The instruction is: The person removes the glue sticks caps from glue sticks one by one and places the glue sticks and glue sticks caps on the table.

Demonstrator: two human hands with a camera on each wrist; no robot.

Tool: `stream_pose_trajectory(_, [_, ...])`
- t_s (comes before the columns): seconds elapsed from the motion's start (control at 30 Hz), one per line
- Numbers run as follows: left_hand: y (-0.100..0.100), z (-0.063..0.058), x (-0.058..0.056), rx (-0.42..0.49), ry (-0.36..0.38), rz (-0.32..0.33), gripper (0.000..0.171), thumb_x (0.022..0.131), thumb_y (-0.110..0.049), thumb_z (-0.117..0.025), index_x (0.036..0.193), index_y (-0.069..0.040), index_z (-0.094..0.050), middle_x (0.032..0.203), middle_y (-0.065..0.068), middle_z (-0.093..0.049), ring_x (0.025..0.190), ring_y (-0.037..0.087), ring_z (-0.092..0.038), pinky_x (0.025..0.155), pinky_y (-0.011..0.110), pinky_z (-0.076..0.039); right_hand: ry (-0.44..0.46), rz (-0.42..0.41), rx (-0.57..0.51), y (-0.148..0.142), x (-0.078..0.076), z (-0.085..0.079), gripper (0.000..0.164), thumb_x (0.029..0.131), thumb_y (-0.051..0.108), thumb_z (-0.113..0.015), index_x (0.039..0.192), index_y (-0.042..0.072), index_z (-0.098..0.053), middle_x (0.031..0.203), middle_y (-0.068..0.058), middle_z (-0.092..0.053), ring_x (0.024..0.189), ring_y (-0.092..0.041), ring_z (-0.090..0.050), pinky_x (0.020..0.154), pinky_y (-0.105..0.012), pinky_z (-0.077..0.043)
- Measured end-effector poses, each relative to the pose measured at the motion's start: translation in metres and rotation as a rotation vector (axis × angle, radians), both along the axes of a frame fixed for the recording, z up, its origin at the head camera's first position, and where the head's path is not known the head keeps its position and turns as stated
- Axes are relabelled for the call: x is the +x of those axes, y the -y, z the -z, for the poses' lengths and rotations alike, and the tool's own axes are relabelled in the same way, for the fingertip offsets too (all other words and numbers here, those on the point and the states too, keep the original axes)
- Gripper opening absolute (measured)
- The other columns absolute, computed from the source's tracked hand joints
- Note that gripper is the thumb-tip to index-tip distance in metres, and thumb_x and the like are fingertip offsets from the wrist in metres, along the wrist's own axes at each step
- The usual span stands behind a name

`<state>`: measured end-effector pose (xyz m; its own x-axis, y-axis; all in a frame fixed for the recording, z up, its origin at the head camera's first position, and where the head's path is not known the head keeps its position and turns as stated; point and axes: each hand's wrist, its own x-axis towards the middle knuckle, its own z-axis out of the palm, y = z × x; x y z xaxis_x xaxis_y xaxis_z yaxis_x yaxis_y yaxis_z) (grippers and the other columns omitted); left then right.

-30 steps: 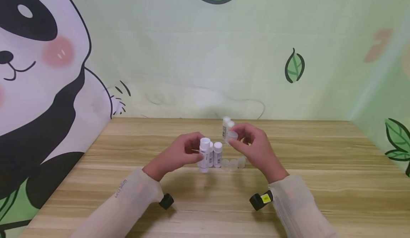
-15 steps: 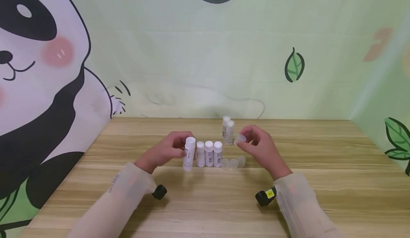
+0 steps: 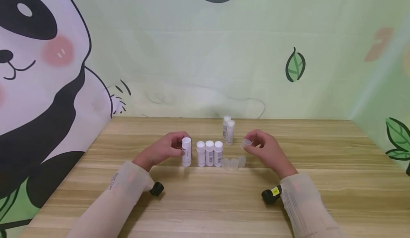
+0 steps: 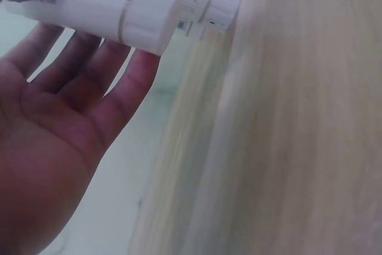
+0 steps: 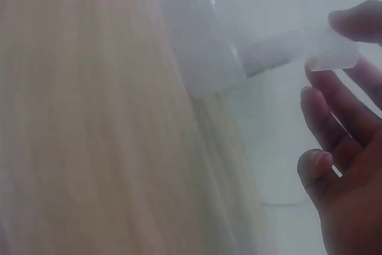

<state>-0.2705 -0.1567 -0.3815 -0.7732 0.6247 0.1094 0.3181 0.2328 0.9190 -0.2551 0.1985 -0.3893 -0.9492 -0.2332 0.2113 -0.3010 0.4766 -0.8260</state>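
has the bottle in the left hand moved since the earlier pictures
Yes, to the left: in the head view, the bottle held in the left hand is now farther left of the two bottles at the back, which stayed put.

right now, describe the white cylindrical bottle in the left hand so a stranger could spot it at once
Start at the pale wood-grain table, where three white cylindrical bottles stand side by side. Look left of them, across a gap, to another white cylindrical bottle. Unlike those neighbours, it is held in the person's left hand.
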Motion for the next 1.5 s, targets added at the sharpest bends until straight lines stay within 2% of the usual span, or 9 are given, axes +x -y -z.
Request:
stream_pose_trajectory(0.23, [-0.005,0.011,-0.008,-0.081,-0.042,-0.133,0.026,0.086,-0.009,-0.063,0.111,-0.010,-0.060,0.104,0.007,-0.062,0.098,0.024,-0.055,0.087,0.034,-0.048,-0.002,0.015,0.099,-0.003,-0.003,0.007,0.034,0.087,0.030,-0.072,0.116,0.014,-0.069,0.108,-0.007,-0.069,0.090,-0.021,-0.057,0.073,-0.032,-0.049])
stream_pose_trajectory(0.4, [-0.012,0.013,-0.011,-0.081,-0.046,-0.174,0.029,0.088,-0.011,-0.066,0.116,-0.009,-0.060,0.110,0.007,-0.064,0.103,0.021,-0.058,0.092,0.032,-0.049,-0.032,0.002,0.188,-0.003,-0.005,0.010,0.034,0.089,0.023,-0.069,0.121,0.011,-0.066,0.114,-0.009,-0.069,0.091,-0.022,-0.059,0.075,-0.031,-0.048])
stream_pose_trajectory(0.63, [-0.019,0.017,-0.015,-0.044,-0.043,-0.159,0.032,0.090,-0.014,-0.067,0.121,-0.007,-0.060,0.114,0.009,-0.065,0.108,0.022,-0.060,0.097,0.036,-0.050,-0.034,-0.011,0.272,-0.001,-0.006,0.013,0.026,0.089,0.019,-0.069,0.114,0.012,-0.064,0.111,-0.006,-0.069,0.092,-0.021,-0.059,0.080,-0.033,-0.048])
stream_pose_trajectory(0.8, [-0.024,0.019,-0.015,-0.072,-0.048,-0.139,0.033,0.092,-0.016,-0.065,0.124,-0.010,-0.060,0.119,0.005,-0.066,0.112,0.020,-0.060,0.101,0.039,-0.048,0.015,-0.030,0.302,0.001,-0.006,0.013,0.023,0.090,0.019,-0.067,0.113,0.017,-0.065,0.112,-0.004,-0.068,0.095,-0.022,-0.059,0.079,-0.035,-0.049])
stream_pose_trajectory(1.0, [-0.028,0.020,-0.015,-0.122,-0.052,-0.134,0.036,0.094,-0.015,-0.062,0.129,-0.011,-0.059,0.125,0.005,-0.065,0.117,0.021,-0.059,0.105,0.043,-0.046,0.049,-0.053,0.329,0.001,-0.006,0.016,0.023,0.091,0.015,-0.065,0.113,0.019,-0.066,0.114,-0.004,-0.067,0.102,-0.024,-0.060,0.088,-0.043,-0.050])
stream_pose_trajectory(1.2, [-0.030,0.023,-0.016,-0.126,-0.027,-0.117,0.040,0.096,-0.013,-0.058,0.136,-0.010,-0.054,0.133,0.007,-0.061,0.124,0.023,-0.056,0.107,0.043,-0.043,0.047,-0.076,0.329,-0.001,-0.006,0.018,0.024,0.090,0.013,-0.065,0.113,0.018,-0.066,0.115,-0.005,-0.068,0.105,-0.026,-0.061,0.093,-0.048,-0.049])
stream_pose_trajectory(1.5, [-0.031,0.023,-0.013,-0.131,-0.006,-0.119,0.041,0.097,-0.012,-0.056,0.138,-0.011,-0.052,0.135,0.007,-0.059,0.127,0.023,-0.054,0.109,0.045,-0.041,0.051,-0.091,0.309,-0.002,-0.006,0.020,0.025,0.089,0.012,-0.065,0.114,0.017,-0.066,0.118,-0.006,-0.068,0.107,-0.026,-0.062,0.096,-0.049,-0.048])
